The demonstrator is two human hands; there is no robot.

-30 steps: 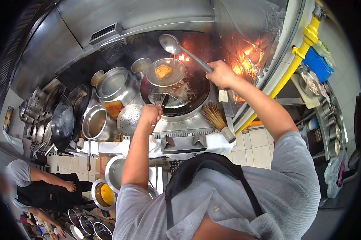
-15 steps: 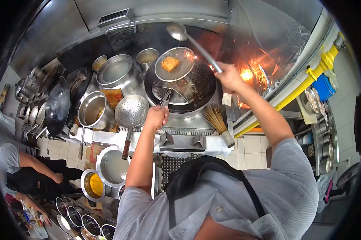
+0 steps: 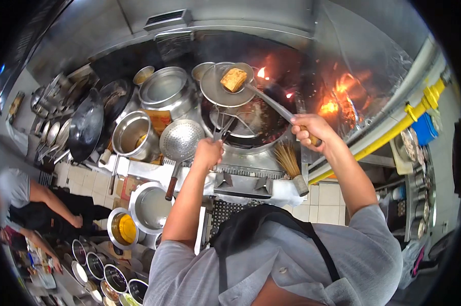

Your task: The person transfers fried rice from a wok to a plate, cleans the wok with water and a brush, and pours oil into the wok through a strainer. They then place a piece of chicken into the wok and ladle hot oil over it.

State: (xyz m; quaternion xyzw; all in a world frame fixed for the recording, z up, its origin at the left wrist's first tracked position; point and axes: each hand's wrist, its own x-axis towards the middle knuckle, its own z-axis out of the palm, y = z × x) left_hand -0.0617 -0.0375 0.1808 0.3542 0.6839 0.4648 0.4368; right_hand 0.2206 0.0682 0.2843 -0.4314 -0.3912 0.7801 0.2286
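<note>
My left hand is closed around the handle of a fine-mesh strainer, held tilted over the wok. A golden-brown fried block lies on the mesh. My right hand grips a long-handled ladle, its bowl end at the block and mostly hidden by it. Below the fine mesh, a second wire skimmer overlaps the wok, its handle leading toward my left hand. Dark residue and some liquid show inside the wok.
Flames rise right of the wok. A perforated skimmer, a steel pot and a lidded pot stand left. A bamboo brush lies at the front right. Another person stands at lower left.
The ladle has come down from above the strainer to the fried block, my right hand lowering with it. The block sits higher and turned on the mesh. The view has shifted slightly.
</note>
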